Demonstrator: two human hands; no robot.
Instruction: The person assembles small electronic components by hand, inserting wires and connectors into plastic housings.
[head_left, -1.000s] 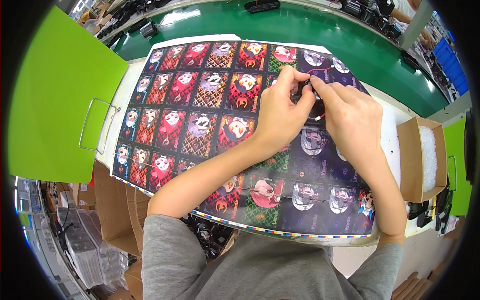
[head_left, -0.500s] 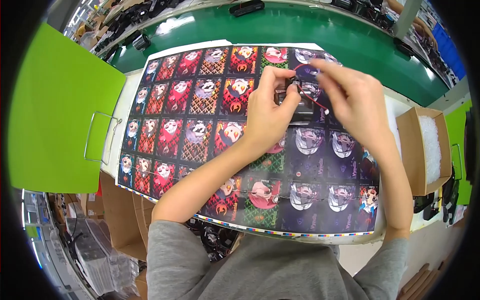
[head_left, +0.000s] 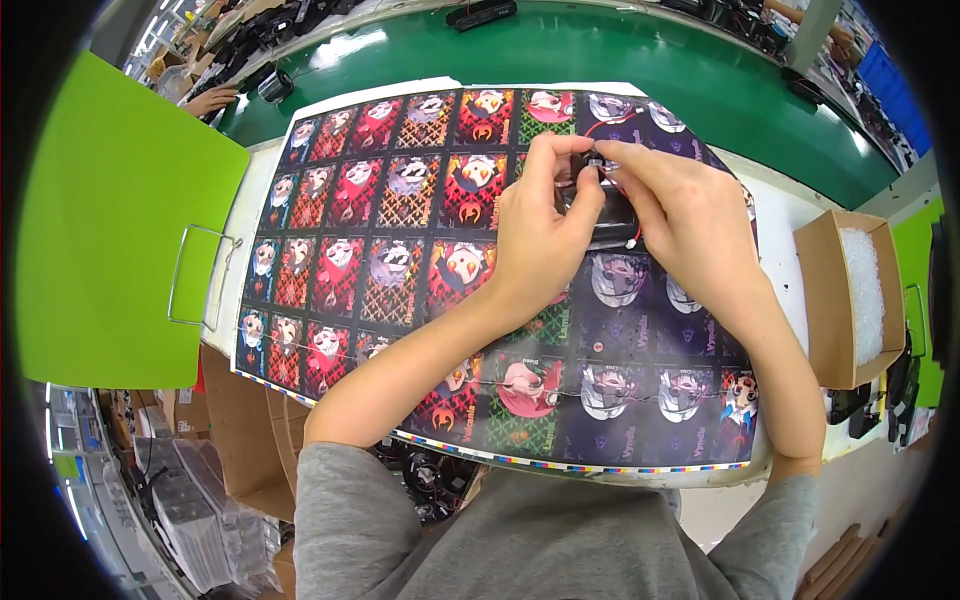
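Observation:
A small glossy black device (head_left: 612, 213) lies on the printed sheet beneath my hands. My left hand (head_left: 540, 230) grips it at its far end, with thumb and index finger closed around a small dark part (head_left: 592, 162). My right hand (head_left: 690, 205) is closed too, its fingertips meeting the left ones at that same part. What the right fingers pinch is hidden by the fingertips. A thin red wire (head_left: 603, 124) arcs out beyond the fingers, and a small white plug (head_left: 632, 243) shows by the device's near edge.
The printed sheet of cartoon cards (head_left: 400, 265) covers the table. A cardboard box of clear plastic pieces (head_left: 862, 300) stands at the right. A lime-green panel (head_left: 120, 230) rises at the left. Behind runs a green conveyor (head_left: 420, 65), where another person's hand (head_left: 210, 101) reaches in beside a black cylindrical part (head_left: 274, 84).
My right hand has moved left and down, from holding the red wire raised to closing at the device beside my left fingers. Another person's hand has appeared at the far left.

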